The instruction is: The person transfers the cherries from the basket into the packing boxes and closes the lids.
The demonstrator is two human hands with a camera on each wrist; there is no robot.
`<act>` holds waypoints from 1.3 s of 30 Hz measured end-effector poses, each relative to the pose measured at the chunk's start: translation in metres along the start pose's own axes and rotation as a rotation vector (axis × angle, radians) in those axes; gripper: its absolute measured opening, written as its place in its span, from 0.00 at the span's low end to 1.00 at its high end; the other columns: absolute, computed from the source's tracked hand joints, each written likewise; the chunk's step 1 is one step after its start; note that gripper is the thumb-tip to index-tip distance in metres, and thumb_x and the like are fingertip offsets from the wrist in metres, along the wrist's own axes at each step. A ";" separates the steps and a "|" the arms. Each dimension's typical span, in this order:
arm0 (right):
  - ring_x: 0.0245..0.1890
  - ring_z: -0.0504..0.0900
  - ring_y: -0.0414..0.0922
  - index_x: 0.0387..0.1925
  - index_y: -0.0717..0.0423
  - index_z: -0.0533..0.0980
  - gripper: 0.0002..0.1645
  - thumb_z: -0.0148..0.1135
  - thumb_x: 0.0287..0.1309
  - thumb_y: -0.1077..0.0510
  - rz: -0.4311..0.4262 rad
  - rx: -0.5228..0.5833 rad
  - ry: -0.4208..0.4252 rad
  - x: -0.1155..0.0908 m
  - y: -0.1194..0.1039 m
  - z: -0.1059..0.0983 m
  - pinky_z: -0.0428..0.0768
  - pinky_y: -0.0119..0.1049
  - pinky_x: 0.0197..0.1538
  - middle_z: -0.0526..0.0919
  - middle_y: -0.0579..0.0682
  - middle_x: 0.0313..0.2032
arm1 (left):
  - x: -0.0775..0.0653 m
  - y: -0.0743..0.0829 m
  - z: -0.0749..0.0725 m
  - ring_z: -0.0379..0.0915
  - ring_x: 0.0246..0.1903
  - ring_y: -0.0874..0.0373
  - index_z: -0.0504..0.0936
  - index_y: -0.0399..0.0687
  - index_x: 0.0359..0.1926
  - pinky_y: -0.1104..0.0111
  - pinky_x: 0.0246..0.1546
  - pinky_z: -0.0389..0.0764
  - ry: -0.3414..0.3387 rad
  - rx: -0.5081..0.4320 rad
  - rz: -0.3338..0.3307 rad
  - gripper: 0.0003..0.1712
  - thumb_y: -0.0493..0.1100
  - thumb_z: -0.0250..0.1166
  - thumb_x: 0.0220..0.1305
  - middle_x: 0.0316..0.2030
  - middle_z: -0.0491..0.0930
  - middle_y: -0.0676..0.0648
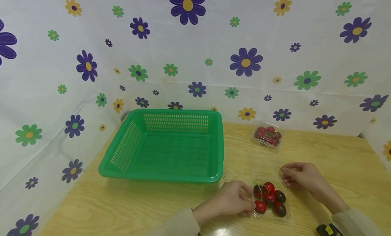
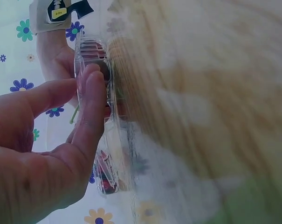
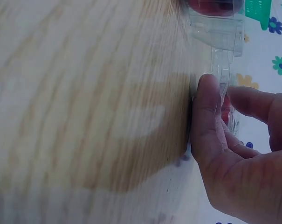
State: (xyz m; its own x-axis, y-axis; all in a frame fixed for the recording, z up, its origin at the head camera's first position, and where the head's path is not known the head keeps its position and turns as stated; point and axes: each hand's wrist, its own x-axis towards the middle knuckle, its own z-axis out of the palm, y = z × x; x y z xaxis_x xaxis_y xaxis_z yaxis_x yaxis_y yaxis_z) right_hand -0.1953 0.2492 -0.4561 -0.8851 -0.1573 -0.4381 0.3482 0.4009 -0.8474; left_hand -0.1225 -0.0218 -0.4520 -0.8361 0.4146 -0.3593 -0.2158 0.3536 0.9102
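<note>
A clear plastic clamshell box [image 1: 288, 215] lies unfolded on the table, its lid [image 1: 265, 164] laid back away from me. Several dark red cherries [image 1: 269, 198] with stems fill its base. At the base's left wall, my left hand [image 1: 234, 199] grips the edge between thumb and fingers. My right hand [image 1: 302, 177] pinches the lid's right edge near the hinge; in the right wrist view, the thumb and fingers of this hand [image 3: 243, 135] meet around the thin plastic. In the left wrist view, the box's side [image 2: 92, 44] stands beside the fingers.
A large green basket [image 1: 218, 144] with slotted walls stands left of the box. Farther back is a closed clear box [image 1: 268, 143] of cherries. The wooden table [image 1: 336, 158] meets a flower-printed sheet [image 1: 213, 39] behind and at the sides.
</note>
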 end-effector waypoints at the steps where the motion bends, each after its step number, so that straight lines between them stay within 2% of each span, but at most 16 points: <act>1: 0.30 0.87 0.38 0.62 0.77 0.70 0.28 0.57 0.74 0.56 0.004 -0.002 0.000 0.001 0.000 0.000 0.89 0.34 0.37 0.87 0.47 0.32 | 0.000 0.000 0.000 0.85 0.22 0.55 0.81 0.38 0.49 0.68 0.25 0.86 -0.002 -0.002 -0.002 0.15 0.31 0.71 0.60 0.24 0.86 0.46; 6: 0.30 0.87 0.38 0.62 0.78 0.69 0.28 0.58 0.73 0.58 0.020 -0.014 0.007 0.006 0.000 -0.001 0.88 0.34 0.37 0.87 0.46 0.33 | 0.001 0.000 -0.001 0.86 0.22 0.52 0.80 0.39 0.49 0.66 0.24 0.86 -0.014 -0.037 -0.013 0.16 0.31 0.71 0.60 0.24 0.87 0.43; 12: 0.30 0.86 0.38 0.61 0.78 0.71 0.26 0.59 0.71 0.59 0.014 -0.004 0.004 0.006 -0.001 -0.002 0.88 0.34 0.37 0.86 0.46 0.33 | 0.000 0.000 -0.001 0.85 0.22 0.53 0.80 0.37 0.48 0.66 0.24 0.87 -0.021 -0.071 -0.015 0.16 0.29 0.71 0.59 0.25 0.86 0.44; 17: 0.30 0.88 0.38 0.63 0.78 0.68 0.30 0.61 0.70 0.60 -0.001 0.030 0.004 0.004 0.000 -0.003 0.89 0.34 0.38 0.87 0.45 0.35 | 0.002 0.000 -0.001 0.85 0.23 0.52 0.81 0.37 0.49 0.66 0.25 0.87 -0.018 -0.065 -0.025 0.16 0.29 0.71 0.60 0.25 0.86 0.43; 25: 0.34 0.85 0.37 0.66 0.77 0.67 0.32 0.62 0.69 0.59 0.013 0.012 -0.004 0.003 0.001 -0.005 0.87 0.32 0.39 0.85 0.45 0.37 | 0.003 -0.001 -0.001 0.86 0.23 0.52 0.82 0.39 0.48 0.65 0.25 0.87 -0.017 -0.051 -0.045 0.15 0.30 0.71 0.60 0.26 0.87 0.44; 32: 0.30 0.83 0.37 0.63 0.76 0.67 0.30 0.63 0.65 0.63 -0.037 0.026 0.003 0.003 0.002 -0.004 0.87 0.32 0.36 0.82 0.43 0.34 | 0.002 -0.001 -0.002 0.84 0.22 0.55 0.82 0.38 0.48 0.66 0.25 0.87 -0.030 -0.066 -0.038 0.14 0.31 0.71 0.60 0.26 0.85 0.46; 39: 0.34 0.84 0.37 0.66 0.73 0.66 0.31 0.62 0.69 0.60 -0.079 -0.025 0.025 -0.004 0.002 -0.004 0.87 0.33 0.40 0.82 0.46 0.39 | 0.004 -0.002 -0.002 0.84 0.22 0.56 0.81 0.39 0.47 0.66 0.25 0.87 -0.045 -0.076 -0.038 0.13 0.31 0.70 0.61 0.26 0.85 0.46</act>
State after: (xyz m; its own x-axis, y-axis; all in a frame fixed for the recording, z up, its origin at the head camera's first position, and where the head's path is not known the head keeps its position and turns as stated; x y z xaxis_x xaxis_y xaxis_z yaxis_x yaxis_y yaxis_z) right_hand -0.1921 0.2539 -0.4543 -0.9171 -0.1667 -0.3621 0.2693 0.4109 -0.8710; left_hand -0.1267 -0.0228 -0.4551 -0.8035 0.4401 -0.4008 -0.2859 0.3052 0.9083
